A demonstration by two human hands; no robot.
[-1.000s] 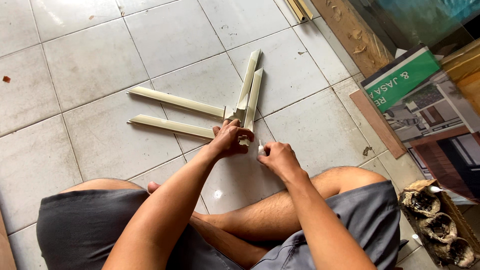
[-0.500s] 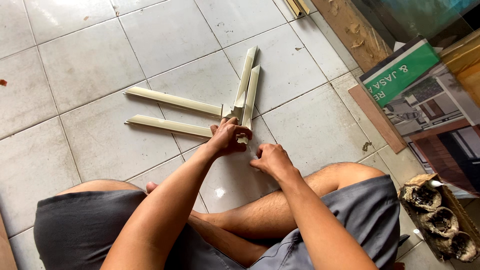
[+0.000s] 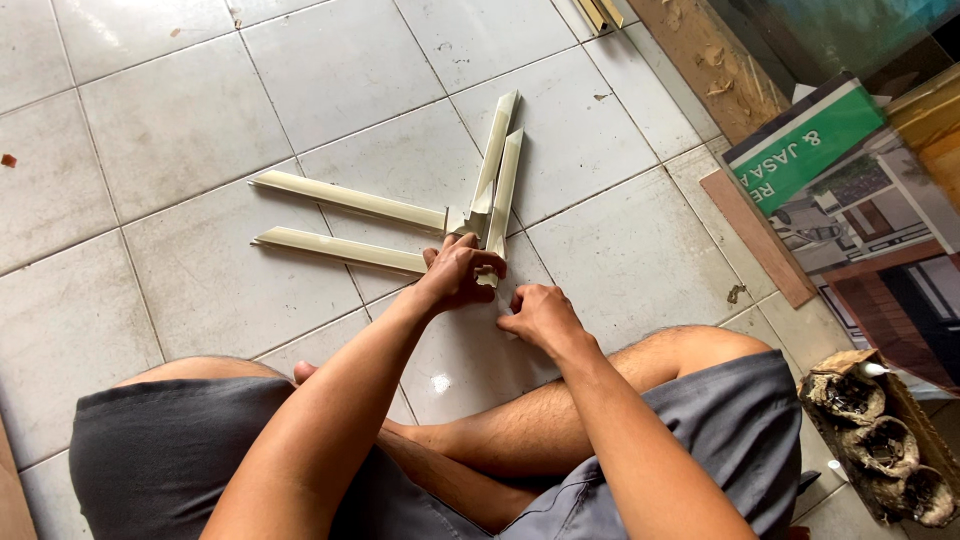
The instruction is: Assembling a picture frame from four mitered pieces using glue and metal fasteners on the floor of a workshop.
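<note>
Both of my hands have shifted only a little over the last second: my right hand [image 3: 540, 318] has slid closer to my left hand [image 3: 462, 272], and the strips lie as they did.

My left hand is curled over the spot where the near ends of the strips meet, fingers bent and closed down on the end of one pale cream flat strip; I cannot tell exactly which strip it grips. My right hand sits just beside it at 4 o'clock, fingers folded narrow with the tips pressed to the floor or to something small I cannot make out.

From my left hand, two long pale cream flat strips [image 3: 345, 199] run out toward 9 o'clock, roughly parallel and a little apart, the nearer one [image 3: 338, 250] ending right at my wrist. Two shorter pale cream strips [image 3: 495, 155] run toward 12 o'clock, side by side and almost touching, their far ends cut at a slant.

All of it lies on the white tiled floor [image 3: 170, 120], where I sit cross-legged in grey shorts [image 3: 170, 450]. At 2 o'clock a printed board with a green band [image 3: 810, 150] leans near a brown wooden plank [image 3: 755, 240]. At 4 o'clock a cardboard tray of dark husk-like lumps [image 3: 880, 430] rests beside my knee.
</note>
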